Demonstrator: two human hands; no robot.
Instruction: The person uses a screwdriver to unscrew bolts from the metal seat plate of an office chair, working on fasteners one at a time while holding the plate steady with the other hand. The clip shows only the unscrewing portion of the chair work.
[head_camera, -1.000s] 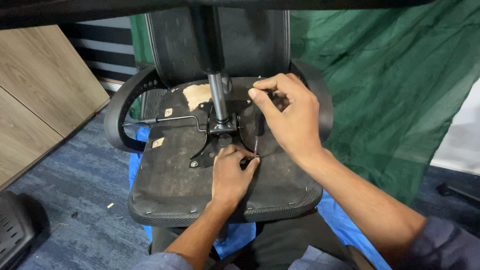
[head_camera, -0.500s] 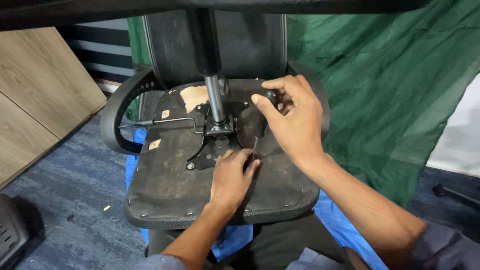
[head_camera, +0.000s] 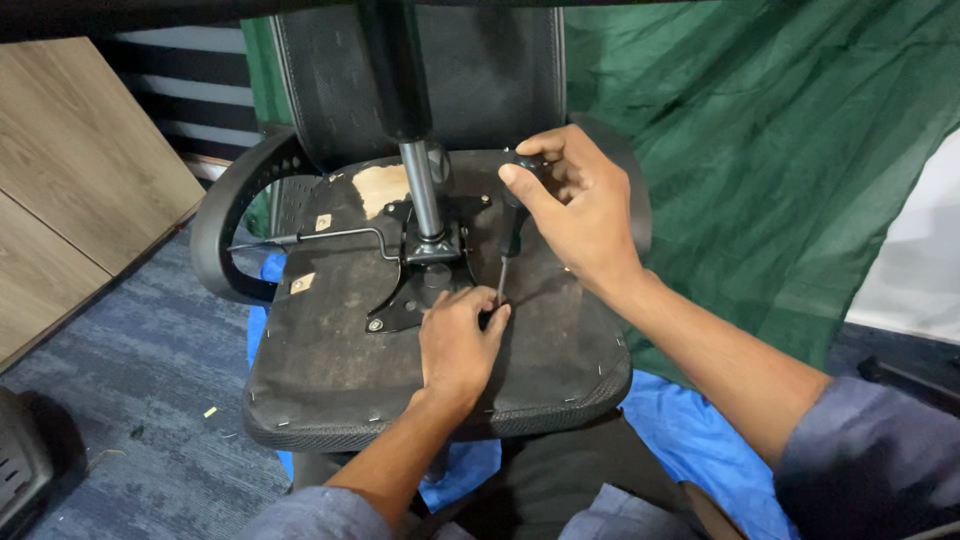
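Observation:
An upturned black office chair seat (head_camera: 330, 370) lies before me, its underside up. A black metal mechanism plate (head_camera: 415, 290) with a chrome gas cylinder (head_camera: 422, 200) sits at its middle. My right hand (head_camera: 580, 215) grips the black handle of a screwdriver (head_camera: 510, 245), whose shaft slants down to the plate's near edge. My left hand (head_camera: 460, 345) rests on the seat with its fingertips pinched around the screwdriver tip. The screw itself is hidden under those fingers.
A thin adjustment lever (head_camera: 310, 237) sticks out left from the plate. One curved black armrest (head_camera: 225, 225) rises at the left. Blue cloth (head_camera: 690, 440) lies under the chair, a green cloth (head_camera: 780, 170) hangs at the right, and wooden panels (head_camera: 80, 190) stand at the left.
The view has shifted slightly. My right hand has risen off the plate, tilting the screwdriver more upright; my left hand stays at its tip.

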